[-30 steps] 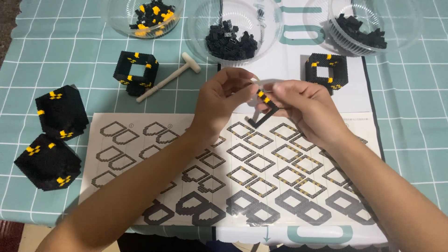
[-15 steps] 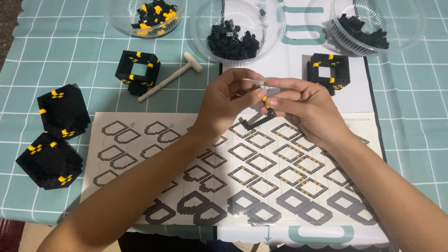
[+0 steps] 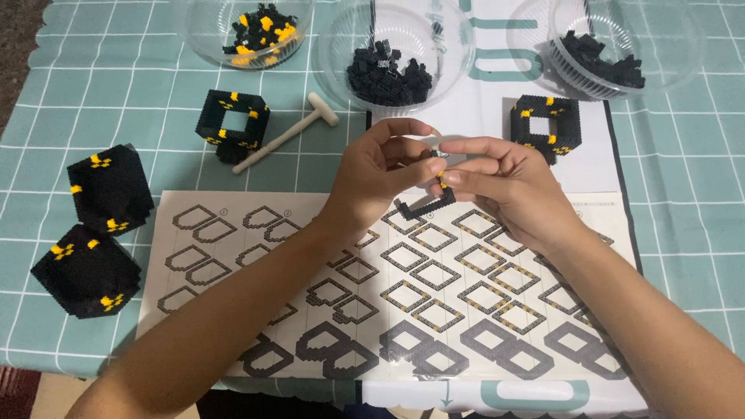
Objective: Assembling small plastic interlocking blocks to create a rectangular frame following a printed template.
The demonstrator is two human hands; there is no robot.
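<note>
Both my hands meet above the printed instruction sheet [image 3: 233,256] near the middle of the table. My left hand [image 3: 378,178] and my right hand [image 3: 504,186] pinch a small black block frame with a yellow piece [image 3: 428,203] between their fingertips. A pale thin tool [image 3: 438,141] shows above the fingers; which hand holds it is unclear. The frame hangs a little above the sheet's diamond drawings.
Three clear bowls at the back hold black-and-yellow pieces [image 3: 260,27], black pieces [image 3: 388,74] and more black pieces [image 3: 601,58]. Two open block cubes [image 3: 231,122] [image 3: 545,124], a small white hammer [image 3: 291,132] and two closed black cubes [image 3: 109,186] [image 3: 84,271] stand on the teal grid cloth.
The hands have stayed together on the small frame, shifting slightly and turning it; the frame now sits lower between the fingers. Everything else on the table is unmoved.
</note>
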